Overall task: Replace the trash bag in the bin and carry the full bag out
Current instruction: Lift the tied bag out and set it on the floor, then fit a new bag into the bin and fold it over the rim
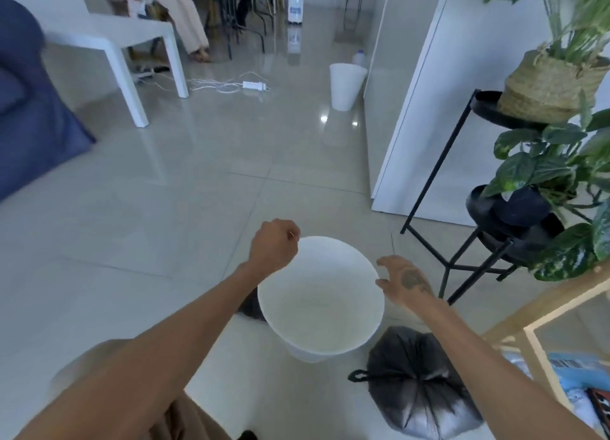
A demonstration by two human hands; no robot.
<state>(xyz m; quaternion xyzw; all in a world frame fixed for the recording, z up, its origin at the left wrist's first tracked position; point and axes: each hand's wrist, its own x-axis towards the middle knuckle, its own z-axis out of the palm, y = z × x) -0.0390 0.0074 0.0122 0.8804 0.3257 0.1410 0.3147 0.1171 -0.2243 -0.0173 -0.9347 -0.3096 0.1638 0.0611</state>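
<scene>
A white round bin stands on the tiled floor right in front of me, and its inside looks plain white. My left hand is curled into a fist at the bin's far left rim; I cannot tell whether it pinches anything. My right hand hovers at the right rim with its fingers spread and holds nothing. A full dark grey trash bag, tied at the top with a black loop, lies on the floor just right of the bin, under my right forearm.
A black metal plant stand with potted plants is close on the right, and a light wooden shelf sits at the lower right. Farther off are a second white bin, a white table, a blue seat, floor cables and a seated person.
</scene>
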